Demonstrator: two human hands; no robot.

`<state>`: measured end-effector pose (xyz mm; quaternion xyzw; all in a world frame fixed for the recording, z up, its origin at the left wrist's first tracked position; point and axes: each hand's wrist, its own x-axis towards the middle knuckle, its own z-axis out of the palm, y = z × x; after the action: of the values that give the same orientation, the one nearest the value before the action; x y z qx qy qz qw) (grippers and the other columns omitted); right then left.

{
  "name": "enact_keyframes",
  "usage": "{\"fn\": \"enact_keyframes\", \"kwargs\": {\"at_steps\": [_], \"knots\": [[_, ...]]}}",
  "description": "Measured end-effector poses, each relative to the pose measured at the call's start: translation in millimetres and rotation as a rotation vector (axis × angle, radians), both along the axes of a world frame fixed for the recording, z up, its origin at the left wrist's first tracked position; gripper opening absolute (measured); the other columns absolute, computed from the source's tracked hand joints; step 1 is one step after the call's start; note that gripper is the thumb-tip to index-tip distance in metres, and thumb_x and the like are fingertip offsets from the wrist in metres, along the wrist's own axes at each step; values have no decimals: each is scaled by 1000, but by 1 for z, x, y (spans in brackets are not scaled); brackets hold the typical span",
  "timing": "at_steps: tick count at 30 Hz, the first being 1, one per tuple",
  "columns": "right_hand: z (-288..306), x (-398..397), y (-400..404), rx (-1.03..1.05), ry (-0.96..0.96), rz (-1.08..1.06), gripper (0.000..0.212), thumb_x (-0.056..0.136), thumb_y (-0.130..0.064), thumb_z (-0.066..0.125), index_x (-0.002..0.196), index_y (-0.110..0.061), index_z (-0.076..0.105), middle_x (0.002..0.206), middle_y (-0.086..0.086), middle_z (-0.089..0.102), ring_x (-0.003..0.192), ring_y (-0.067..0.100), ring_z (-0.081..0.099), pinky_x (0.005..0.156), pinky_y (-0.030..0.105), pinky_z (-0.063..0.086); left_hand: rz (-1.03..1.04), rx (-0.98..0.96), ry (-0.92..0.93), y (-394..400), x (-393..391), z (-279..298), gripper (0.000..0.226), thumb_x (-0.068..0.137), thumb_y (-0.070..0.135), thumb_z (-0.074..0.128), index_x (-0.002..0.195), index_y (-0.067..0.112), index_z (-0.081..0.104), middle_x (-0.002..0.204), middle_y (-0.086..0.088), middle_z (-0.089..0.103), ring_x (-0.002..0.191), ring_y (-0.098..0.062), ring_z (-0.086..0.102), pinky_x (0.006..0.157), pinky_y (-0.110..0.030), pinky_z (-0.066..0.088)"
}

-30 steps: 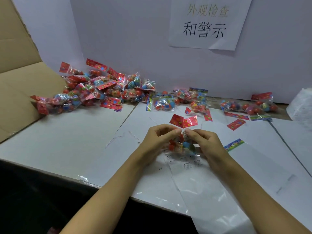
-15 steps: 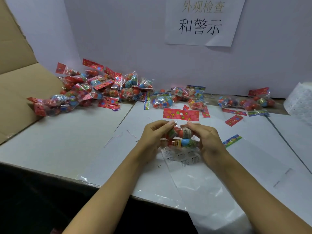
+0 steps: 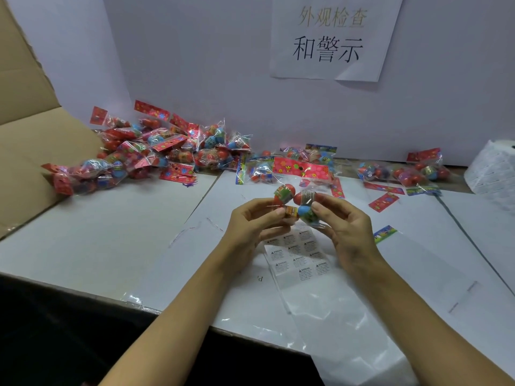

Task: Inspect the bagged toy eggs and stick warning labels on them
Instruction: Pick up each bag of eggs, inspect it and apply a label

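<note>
Both hands grip one bag of toy eggs (image 3: 296, 201) above the white table (image 3: 111, 240): the left hand (image 3: 250, 227) pinches its left end, the right hand (image 3: 344, 232) its right. A sheet of warning labels (image 3: 298, 257) lies just beneath; more bagged eggs (image 3: 145, 154) are heaped at far left.
</note>
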<state>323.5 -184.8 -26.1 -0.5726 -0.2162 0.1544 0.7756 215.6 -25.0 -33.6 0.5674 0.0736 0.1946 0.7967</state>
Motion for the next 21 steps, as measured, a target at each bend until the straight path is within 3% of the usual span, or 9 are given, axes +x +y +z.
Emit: {"fn": "enact_keyframes", "kwargs": {"at_steps": [6, 9, 13, 15, 18, 21], "knots": [[1, 0, -1, 17, -22, -8, 37, 72, -24, 77, 108, -14, 75, 103, 5, 78, 97, 24, 75, 75, 25, 60, -6, -23, -9, -1, 0, 2, 45, 81, 17, 78, 123, 3, 66, 108, -22, 76, 101, -36, 75, 80, -34, 62], [2, -1, -1, -4, -23, -12, 38, 77, -22, 77, 113, -14, 73, 105, 6, 77, 98, 24, 75, 79, 29, 62, -5, -22, -14, -2, 1, 1, 45, 80, 16, 79, 122, 3, 66, 108, -21, 76, 100, -36, 75, 80, -35, 62], [-4, -2, 2, -126, -83, -176, 35, 83, -22, 81, 111, -27, 63, 111, 3, 65, 96, 13, 70, 82, 28, 60, 29, 5, -35, -2, 2, -2, 46, 79, 7, 85, 120, 3, 64, 115, -17, 74, 103, -39, 74, 83, -40, 62], [-8, -4, 1, -223, -178, -269, 35, 82, -25, 82, 107, -25, 59, 102, -1, 60, 90, 9, 63, 85, 37, 59, 38, 12, -39, -2, 3, -3, 45, 74, 5, 86, 114, 6, 65, 114, -17, 72, 105, -39, 73, 84, -42, 62], [-9, -8, 2, -229, -252, -179, 16, 89, -29, 74, 100, -18, 67, 90, 0, 69, 89, 15, 67, 79, 40, 60, 31, 89, -12, -3, 2, -5, 44, 71, 8, 88, 108, 13, 66, 110, -15, 71, 110, -42, 68, 87, -49, 62], [-6, -13, 5, -148, -197, -15, 34, 89, -48, 68, 106, -19, 73, 99, 1, 76, 99, 21, 72, 80, 31, 60, -21, 208, 7, -5, 0, -7, 34, 75, 15, 87, 105, 15, 71, 109, -11, 73, 113, -35, 67, 96, -53, 58]]}}
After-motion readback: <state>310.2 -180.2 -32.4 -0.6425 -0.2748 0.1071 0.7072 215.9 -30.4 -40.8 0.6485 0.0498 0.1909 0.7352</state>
